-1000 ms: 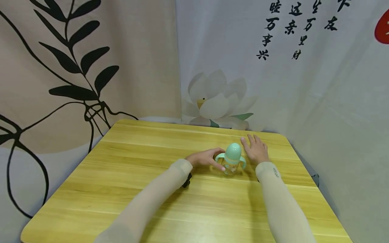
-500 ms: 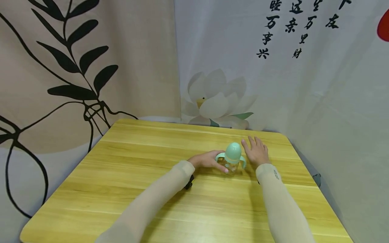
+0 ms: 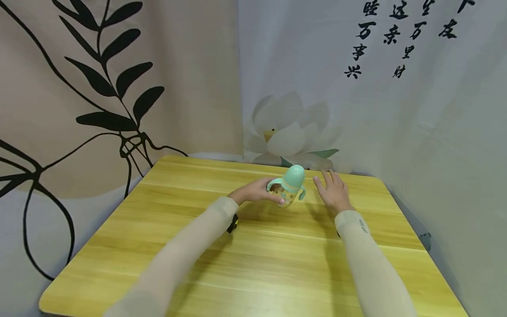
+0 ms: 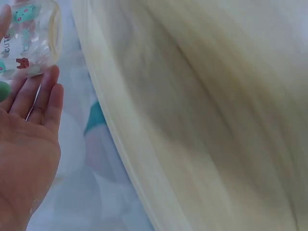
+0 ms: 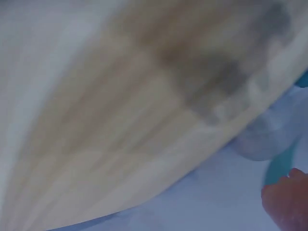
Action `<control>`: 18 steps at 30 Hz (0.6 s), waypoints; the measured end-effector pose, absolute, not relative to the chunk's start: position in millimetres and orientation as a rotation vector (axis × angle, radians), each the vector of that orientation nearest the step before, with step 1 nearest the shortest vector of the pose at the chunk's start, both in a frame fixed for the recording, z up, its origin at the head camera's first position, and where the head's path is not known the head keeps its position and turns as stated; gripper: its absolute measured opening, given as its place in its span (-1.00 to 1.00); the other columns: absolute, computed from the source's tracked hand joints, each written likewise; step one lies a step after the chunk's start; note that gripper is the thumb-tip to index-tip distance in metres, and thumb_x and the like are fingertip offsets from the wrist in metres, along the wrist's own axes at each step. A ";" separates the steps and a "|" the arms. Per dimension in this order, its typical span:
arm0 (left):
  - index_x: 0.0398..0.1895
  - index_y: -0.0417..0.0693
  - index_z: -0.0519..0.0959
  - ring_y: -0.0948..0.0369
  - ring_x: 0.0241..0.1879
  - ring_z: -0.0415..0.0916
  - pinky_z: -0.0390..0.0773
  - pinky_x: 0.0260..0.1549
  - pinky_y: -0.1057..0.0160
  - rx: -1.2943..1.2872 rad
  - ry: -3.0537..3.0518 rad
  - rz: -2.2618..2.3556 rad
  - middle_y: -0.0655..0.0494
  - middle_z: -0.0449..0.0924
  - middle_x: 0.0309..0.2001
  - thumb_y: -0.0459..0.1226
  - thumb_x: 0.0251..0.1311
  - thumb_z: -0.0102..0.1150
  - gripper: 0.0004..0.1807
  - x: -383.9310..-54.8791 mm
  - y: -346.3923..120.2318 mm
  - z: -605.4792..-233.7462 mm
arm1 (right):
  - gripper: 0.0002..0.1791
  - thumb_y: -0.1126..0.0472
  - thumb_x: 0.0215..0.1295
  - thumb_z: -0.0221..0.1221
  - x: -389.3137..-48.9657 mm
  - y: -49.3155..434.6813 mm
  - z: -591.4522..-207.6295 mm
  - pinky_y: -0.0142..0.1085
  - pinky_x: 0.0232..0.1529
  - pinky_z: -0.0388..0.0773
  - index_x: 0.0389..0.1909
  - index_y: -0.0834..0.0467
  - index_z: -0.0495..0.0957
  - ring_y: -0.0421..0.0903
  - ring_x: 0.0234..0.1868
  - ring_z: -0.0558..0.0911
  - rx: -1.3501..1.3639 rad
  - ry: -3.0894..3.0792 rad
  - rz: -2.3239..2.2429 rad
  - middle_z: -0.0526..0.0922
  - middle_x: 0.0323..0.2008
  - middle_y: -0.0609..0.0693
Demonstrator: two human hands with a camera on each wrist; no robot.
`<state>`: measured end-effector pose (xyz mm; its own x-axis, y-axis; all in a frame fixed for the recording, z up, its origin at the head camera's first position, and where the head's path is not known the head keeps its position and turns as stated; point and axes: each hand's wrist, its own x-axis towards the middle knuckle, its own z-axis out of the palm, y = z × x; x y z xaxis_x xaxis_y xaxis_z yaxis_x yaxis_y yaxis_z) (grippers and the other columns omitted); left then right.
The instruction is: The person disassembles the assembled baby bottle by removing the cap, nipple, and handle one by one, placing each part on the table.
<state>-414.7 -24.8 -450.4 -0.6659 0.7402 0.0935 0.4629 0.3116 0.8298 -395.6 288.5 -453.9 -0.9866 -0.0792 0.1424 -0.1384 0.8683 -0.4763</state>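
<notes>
A baby bottle with a mint-green domed cap, two green side handles and a clear printed body leans to the right over the far part of the table. My left hand grips its body from the left, with the thumb along the near side. Seen in the left wrist view, the clear bottle body rests against the fingers above the palm. To the right of the bottle and apart from it, my right hand has its fingers spread and holds nothing. Only part of that hand shows in the right wrist view.
A yellow wood-grain table with rounded corners lies under both arms. Cloth backdrops hang behind it, one with a black plant print, the other with a pale lotus and black characters.
My left hand has raised the bottle off the table and shifted it left and away, tipping its cap to the right. The right hand has stayed nearly in place.
</notes>
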 end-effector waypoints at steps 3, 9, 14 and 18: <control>0.34 0.04 0.52 0.14 0.14 0.55 0.58 0.17 0.07 1.054 2.316 1.317 0.11 0.62 0.16 -0.08 0.34 0.45 -0.44 -418.7 -42.9 -446.2 | -0.04 -0.46 0.62 -0.46 -401.9 275.1 -437.1 0.45 0.53 -0.22 0.73 0.15 -0.07 0.43 0.66 -0.12 0.255 -2.919 0.791 -0.14 0.69 0.34; 0.27 0.07 0.57 0.15 0.09 0.58 0.61 0.07 0.10 0.981 2.368 1.374 0.11 0.65 0.11 -0.04 0.32 0.46 -0.49 -423.3 -68.3 -446.8 | -0.07 -0.39 0.67 -0.45 -411.9 245.3 -397.8 0.34 0.57 -0.03 0.70 0.23 -0.03 0.37 0.65 0.03 0.493 -2.862 1.056 0.04 0.65 0.34; 0.15 0.09 0.61 0.16 0.00 0.56 0.61 0.02 0.12 0.958 2.390 1.374 0.10 0.65 0.04 0.00 0.29 0.48 -0.55 -423.9 -81.3 -447.6 | -0.07 -0.43 0.64 -0.37 -412.0 221.1 -376.8 0.22 0.33 0.44 0.67 0.21 0.09 0.33 0.28 0.54 0.573 -2.855 1.189 0.36 0.49 0.33; 0.10 0.11 0.62 0.17 -0.06 0.55 0.62 -0.04 0.14 0.954 2.428 1.332 0.09 0.66 -0.01 0.05 0.25 0.50 -0.55 -422.7 -90.6 -449.2 | -0.08 -0.49 0.59 -0.29 -406.6 202.9 -366.1 0.10 0.04 0.58 0.64 0.09 0.17 0.21 -0.15 0.64 0.596 -2.910 1.196 0.57 0.20 0.26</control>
<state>-422.7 -90.6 -449.2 -0.7675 0.6302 0.1177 0.4380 0.3813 0.8141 -406.6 202.9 -366.1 -0.9290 -0.3606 0.0836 -0.3152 0.6520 -0.6896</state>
